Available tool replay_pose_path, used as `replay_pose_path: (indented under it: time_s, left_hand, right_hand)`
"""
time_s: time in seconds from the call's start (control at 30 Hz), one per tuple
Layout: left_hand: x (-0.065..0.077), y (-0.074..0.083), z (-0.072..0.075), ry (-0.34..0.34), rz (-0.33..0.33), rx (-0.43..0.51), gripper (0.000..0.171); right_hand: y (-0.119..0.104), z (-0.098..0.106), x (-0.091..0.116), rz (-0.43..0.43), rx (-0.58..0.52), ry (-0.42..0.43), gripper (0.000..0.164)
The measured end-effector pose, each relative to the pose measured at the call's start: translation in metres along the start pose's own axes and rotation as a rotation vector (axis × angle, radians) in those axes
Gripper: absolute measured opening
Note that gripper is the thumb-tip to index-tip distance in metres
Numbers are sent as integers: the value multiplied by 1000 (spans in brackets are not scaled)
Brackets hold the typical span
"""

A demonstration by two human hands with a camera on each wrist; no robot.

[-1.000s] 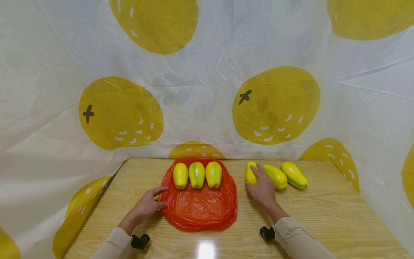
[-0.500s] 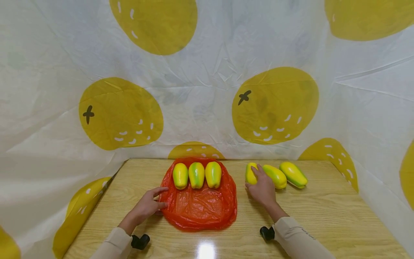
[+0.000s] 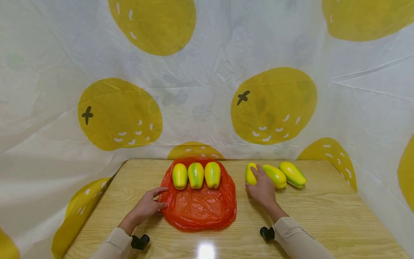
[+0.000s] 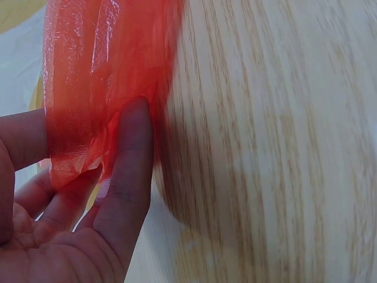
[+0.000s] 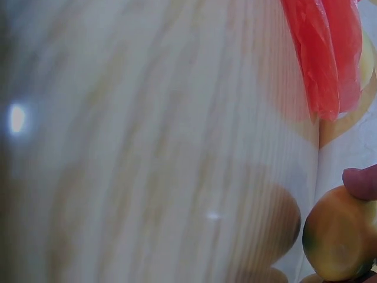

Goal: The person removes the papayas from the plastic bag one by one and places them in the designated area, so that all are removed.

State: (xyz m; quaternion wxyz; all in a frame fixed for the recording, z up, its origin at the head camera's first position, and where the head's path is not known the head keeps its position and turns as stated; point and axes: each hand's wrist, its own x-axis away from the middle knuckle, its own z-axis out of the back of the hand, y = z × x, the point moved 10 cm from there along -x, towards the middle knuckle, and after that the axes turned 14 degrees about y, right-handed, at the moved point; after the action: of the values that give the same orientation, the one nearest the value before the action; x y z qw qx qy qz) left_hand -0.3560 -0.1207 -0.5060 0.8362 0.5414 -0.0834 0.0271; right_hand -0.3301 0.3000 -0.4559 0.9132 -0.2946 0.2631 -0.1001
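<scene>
A red plastic bag (image 3: 198, 212) lies spread on the table, its rim rolled back into a ring. Three yellow-green papayas stand in a row at its far side: a left one (image 3: 179, 176), a middle one (image 3: 196, 175) and a right one (image 3: 212, 175). My left hand (image 3: 146, 205) holds the bag's left rim, with thumb and fingers on either side of the red film (image 4: 106, 88). To the right of the bag, my right hand (image 3: 262, 187) grips another papaya (image 3: 250, 174) that lies on the table. In the right wrist view the thumb rests on this papaya (image 5: 339, 236).
Two more papayas, one close by the right hand (image 3: 275, 176) and one farther right (image 3: 292, 174), lie on the wooden table (image 3: 323, 223). A white cloth (image 3: 200, 108) printed with yellow fruit hangs behind the table and along its sides.
</scene>
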Motion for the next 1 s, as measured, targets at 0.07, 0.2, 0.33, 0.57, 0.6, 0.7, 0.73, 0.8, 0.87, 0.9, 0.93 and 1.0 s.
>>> replay_pose_path:
  time_s: [0.07, 0.2, 0.33, 0.57, 0.6, 0.7, 0.73, 0.8, 0.87, 0.9, 0.93, 1.0]
  left_hand:
    - [0, 0, 0, 1, 2, -4, 61]
    - [0, 1, 0, 0, 1, -11, 60]
    - [-1, 1, 0, 1, -1, -13, 60]
    - [0, 0, 0, 5, -7, -13, 60]
    - [0, 0, 0, 4, -8, -14, 60]
    - [0, -1, 0, 5, -9, -19, 61]
    - [0, -1, 0, 7, -9, -21, 61]
    - [0, -1, 0, 6, -10, -23, 61]
    - [0, -1, 1, 7, -11, -24, 61]
    - [0, -2, 0, 7, -10, -24, 61]
    - [0, -2, 0, 6, -10, -24, 61]
    - [1, -2, 0, 5, -9, -24, 61]
  right_hand:
    - [0, 0, 0, 4, 2, 3, 73]
    - [2, 0, -1, 13, 6, 11, 73]
    - [3, -2, -1, 6, 6, -1, 73]
    - [1, -3, 1, -11, 1, -36, 75]
    - [1, -3, 2, -11, -1, -36, 75]
    - [-1, -3, 2, -6, -12, -32, 76]
    - [-1, -3, 2, -5, -15, -32, 76]
    - [-2, -3, 2, 2, -18, -33, 77]
    - [-3, -4, 2, 8, -17, -34, 77]
    - [-3, -4, 3, 12, -15, -33, 77]
    - [-4, -4, 3, 18, -14, -30, 77]
    - [-6, -4, 3, 33, -11, -23, 77]
